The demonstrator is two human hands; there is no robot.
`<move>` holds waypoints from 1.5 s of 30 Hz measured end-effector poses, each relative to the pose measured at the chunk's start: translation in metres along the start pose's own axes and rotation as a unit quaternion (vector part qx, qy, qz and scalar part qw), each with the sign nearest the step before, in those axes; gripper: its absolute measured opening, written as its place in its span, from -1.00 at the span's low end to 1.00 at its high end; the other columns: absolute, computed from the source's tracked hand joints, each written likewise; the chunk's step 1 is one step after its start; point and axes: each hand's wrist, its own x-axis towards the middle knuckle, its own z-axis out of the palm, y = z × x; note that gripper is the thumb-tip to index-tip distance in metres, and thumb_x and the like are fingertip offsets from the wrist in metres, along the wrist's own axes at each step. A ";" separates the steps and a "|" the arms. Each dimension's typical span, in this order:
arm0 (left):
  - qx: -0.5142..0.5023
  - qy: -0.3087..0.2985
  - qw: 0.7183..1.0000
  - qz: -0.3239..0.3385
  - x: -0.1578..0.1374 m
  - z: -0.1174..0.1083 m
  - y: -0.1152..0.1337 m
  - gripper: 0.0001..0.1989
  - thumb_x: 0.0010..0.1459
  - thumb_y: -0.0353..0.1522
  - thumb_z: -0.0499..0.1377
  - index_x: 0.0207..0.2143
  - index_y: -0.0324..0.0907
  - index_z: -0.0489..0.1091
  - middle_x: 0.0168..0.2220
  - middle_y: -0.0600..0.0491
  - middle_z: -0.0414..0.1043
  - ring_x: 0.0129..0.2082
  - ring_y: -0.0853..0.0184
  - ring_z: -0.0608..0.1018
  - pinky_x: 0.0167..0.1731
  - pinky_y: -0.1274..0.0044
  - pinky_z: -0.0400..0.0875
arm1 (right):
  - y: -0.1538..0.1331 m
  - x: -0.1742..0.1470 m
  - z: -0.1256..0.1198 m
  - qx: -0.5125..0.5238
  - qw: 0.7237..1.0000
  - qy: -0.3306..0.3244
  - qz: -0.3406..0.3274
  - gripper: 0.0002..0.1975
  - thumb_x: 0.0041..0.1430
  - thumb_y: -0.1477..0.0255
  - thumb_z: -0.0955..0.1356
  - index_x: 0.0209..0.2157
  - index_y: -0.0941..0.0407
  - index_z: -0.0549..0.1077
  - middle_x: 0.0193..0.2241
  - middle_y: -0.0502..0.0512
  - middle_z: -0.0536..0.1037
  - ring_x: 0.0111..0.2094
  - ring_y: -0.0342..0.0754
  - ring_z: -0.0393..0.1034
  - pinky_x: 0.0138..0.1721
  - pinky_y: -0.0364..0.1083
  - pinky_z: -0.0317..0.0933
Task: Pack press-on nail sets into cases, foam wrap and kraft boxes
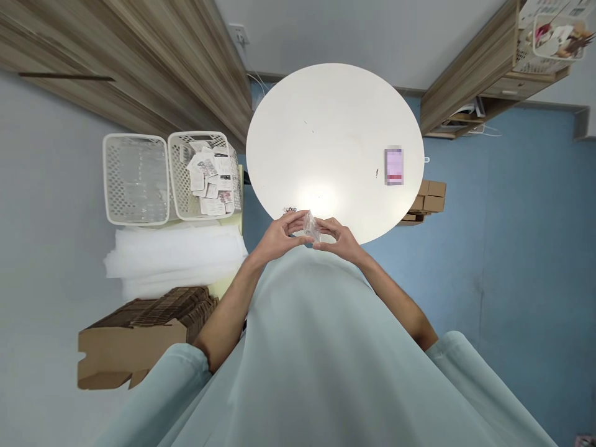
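A small clear plastic box or packet (311,226) is held between my two hands at the near edge of the round white table (335,112). The fingers and thumb of my left hand (284,237) close on its left side. On the other side, my right hand (341,241) grips it with thumb and fingertips. Just beyond my left fingers lies a little cluster of dark and pinkish beads or trinkets (289,210). What the clear piece contains is too small to make out.
A pink-and-lilac box (393,166), blurred, lies on the table's right. To the left stand a basket of clear packaging (136,136), a basket of printed cards (173,180), white sheeting (172,254) and flat cardboard boxes (135,347). Brown cartons (433,196) sit beyond the table's right edge.
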 end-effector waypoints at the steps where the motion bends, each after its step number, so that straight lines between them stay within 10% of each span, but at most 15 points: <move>1: 0.001 -0.001 1.000 0.000 0.000 -0.001 -0.001 -0.10 -0.05 0.00 0.56 0.30 -0.11 0.49 0.20 -0.13 0.53 0.24 -0.10 0.59 0.36 0.09 0.45 | 0.001 0.000 0.001 0.002 1.000 0.000 -0.001 -0.14 0.05 -0.04 0.63 0.36 -0.17 0.46 0.05 0.07 0.47 0.24 0.10 0.43 0.44 0.25 0.27; 40: -0.083 -0.049 0.995 -0.013 -0.012 -0.030 -0.010 -0.14 0.03 -0.11 0.57 0.36 -0.07 0.46 0.35 -0.18 0.44 0.32 -0.16 0.51 0.34 0.04 0.42 | -0.028 0.000 0.005 0.063 0.997 -0.023 0.049 -0.32 0.19 0.01 0.58 0.27 -0.05 0.54 0.19 0.15 0.57 0.26 0.18 0.47 0.39 0.24 0.31; 45: -0.118 -0.039 0.992 -0.009 -0.014 -0.030 -0.007 -0.16 0.08 -0.11 0.54 0.37 -0.08 0.43 0.37 -0.21 0.41 0.36 -0.13 0.45 0.29 0.08 0.45 | -0.040 0.013 0.006 0.059 0.995 0.073 0.025 -0.50 0.31 -0.11 0.44 0.00 0.00 0.60 0.09 0.14 0.64 -0.01 0.07 0.60 0.17 0.13 0.48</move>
